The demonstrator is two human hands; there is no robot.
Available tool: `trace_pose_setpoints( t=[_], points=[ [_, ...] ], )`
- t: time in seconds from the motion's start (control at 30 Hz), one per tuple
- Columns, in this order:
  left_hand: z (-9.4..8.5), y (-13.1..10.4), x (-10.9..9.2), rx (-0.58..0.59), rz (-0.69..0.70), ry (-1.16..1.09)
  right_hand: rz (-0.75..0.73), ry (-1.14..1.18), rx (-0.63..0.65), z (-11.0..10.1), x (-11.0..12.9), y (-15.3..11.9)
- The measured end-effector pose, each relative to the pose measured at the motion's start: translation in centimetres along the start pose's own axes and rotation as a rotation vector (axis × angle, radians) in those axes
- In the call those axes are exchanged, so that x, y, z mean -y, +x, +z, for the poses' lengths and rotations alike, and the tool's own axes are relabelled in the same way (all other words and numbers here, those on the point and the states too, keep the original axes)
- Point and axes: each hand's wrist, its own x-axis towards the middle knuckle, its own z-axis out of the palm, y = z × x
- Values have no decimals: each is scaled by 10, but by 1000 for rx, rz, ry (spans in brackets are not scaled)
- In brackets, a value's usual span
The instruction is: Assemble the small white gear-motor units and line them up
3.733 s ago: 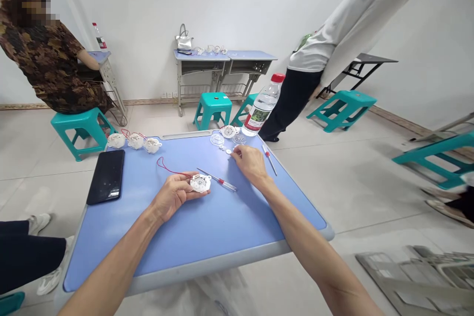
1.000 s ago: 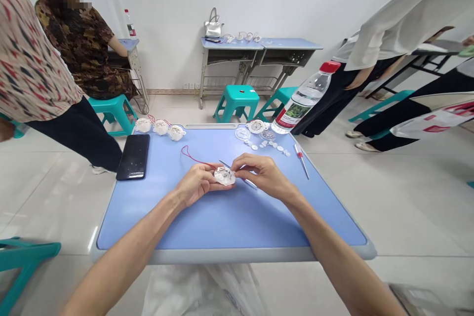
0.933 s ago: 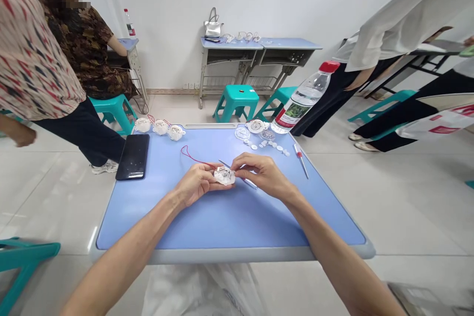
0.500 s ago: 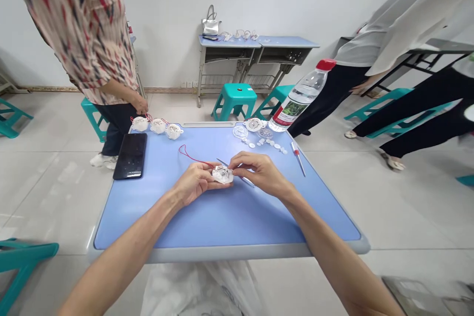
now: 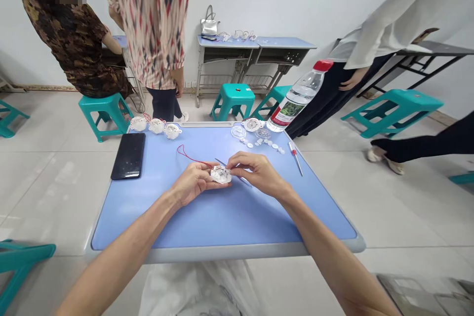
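Well, the left hand [image 5: 191,182] holds the round white piece [image 5: 220,175] over the tabletop [image 5: 222,229]. The right hand [image 5: 255,169] is at its edge; I cannot tell if it grips anything. Pushing too hard could make the piece slip.

A white casing [image 5: 221,175] (insides exposed) sits between the hands [image 5: 194,182]; its looped red cord [image 5: 193,159] trails left.

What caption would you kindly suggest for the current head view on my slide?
Left grip holding a round white casing, right grip at its edge, over a blue desk.
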Motion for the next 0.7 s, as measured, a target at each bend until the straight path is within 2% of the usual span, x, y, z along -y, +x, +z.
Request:
trace_pose_setpoints(
  t=[0.37,0.7],
  points=[
    [-1,0,0,43,11,12,-80,-74,24,-3,-1,-3],
    [0,1,0,25,3,12,-164,-146,42,-4,1,-3]
  ],
)
